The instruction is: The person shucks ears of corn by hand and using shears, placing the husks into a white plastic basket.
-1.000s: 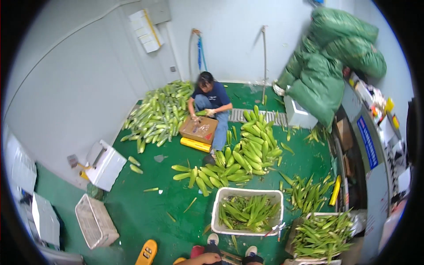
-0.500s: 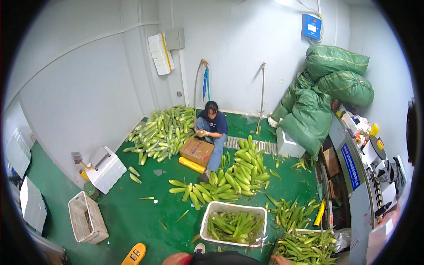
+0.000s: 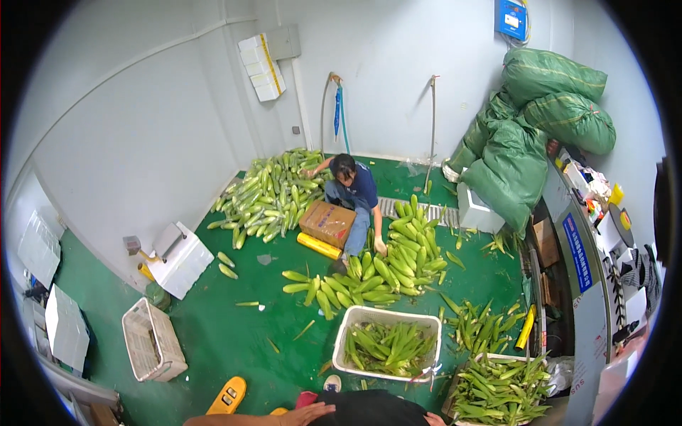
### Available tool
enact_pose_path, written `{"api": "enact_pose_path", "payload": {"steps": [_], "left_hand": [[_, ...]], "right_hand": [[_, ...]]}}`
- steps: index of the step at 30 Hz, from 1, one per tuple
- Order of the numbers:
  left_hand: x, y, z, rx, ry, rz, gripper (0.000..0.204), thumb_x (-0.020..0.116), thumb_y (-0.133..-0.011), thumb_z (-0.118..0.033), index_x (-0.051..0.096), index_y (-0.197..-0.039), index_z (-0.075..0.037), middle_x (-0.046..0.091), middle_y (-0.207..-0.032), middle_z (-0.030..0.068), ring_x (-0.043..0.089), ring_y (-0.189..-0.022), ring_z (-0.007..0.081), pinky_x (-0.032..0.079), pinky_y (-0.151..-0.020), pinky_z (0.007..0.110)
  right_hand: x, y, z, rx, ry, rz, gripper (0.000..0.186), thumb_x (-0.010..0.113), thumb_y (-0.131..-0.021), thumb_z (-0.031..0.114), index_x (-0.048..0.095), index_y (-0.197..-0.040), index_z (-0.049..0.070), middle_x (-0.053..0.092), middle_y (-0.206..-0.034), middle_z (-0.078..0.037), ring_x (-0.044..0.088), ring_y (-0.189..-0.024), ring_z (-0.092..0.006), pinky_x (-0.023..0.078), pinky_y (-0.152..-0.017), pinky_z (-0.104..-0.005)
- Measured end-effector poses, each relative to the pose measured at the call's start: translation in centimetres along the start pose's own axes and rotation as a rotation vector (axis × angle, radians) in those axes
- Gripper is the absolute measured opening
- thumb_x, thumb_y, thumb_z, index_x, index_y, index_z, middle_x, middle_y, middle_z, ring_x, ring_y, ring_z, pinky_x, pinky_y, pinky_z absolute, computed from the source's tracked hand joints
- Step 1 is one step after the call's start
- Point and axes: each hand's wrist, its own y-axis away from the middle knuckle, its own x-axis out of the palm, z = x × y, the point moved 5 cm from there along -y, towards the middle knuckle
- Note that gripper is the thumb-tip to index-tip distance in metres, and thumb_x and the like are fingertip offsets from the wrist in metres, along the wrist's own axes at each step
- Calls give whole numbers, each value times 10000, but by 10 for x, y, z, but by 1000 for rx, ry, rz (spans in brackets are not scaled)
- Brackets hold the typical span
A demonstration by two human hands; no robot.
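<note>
Low in the picture my left hand point(image 3: 311, 413) lies flat on the dark clothing point(image 3: 366, 408) over my lap, fingers stretched out and nothing in them. Only a small part of my right hand point(image 3: 434, 419) shows at the lower edge, beside that clothing; its fingers are mostly hidden. Just ahead of me stands a white crate point(image 3: 341, 348) with green corn husks point(image 3: 387, 348) in it. Right of it, a second crate point(image 3: 490, 358) is heaped with husks. Beyond the white crate lies a pile of green corn ears point(image 3: 398, 263).
A co-worker point(image 3: 355, 188) sits by a cardboard box point(image 3: 327, 222), between the corn ears and a paler pile of ears point(image 3: 270, 195). An off-white crate point(image 3: 153, 341) stands left. Green sacks point(image 3: 508, 167) and a cluttered counter point(image 3: 579, 241) line the right side.
The view has shifted, and more of my left hand and forearm shows. The co-worker's hands, earlier together above the box, now reach apart, one to each pile.
</note>
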Motion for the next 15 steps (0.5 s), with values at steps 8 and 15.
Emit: {"api": "enact_pose_path", "payload": {"steps": [8,15], "left_hand": [[-1,9,0,-83,159,-97,506,305,-985,-400,371,-1425,-158,346,-1483,46,239,-1388,200,88,-1144,376],[7,8,40,-61,318,21,452,426,-982,-288,380,-1416,-168,395,-1450,14,280,-1369,179,185,-1134,369]], "right_hand": [[12,-13,-12,-94,-37,119,516,530,-916,386,468,-1324,76,420,-1399,-169,479,-1211,-330,371,-1027,-405],[22,-1,-37,-205,-67,201,525,533,-915,388,457,-1333,79,411,-1406,-168,473,-1218,-327,367,-1031,-406]]}}
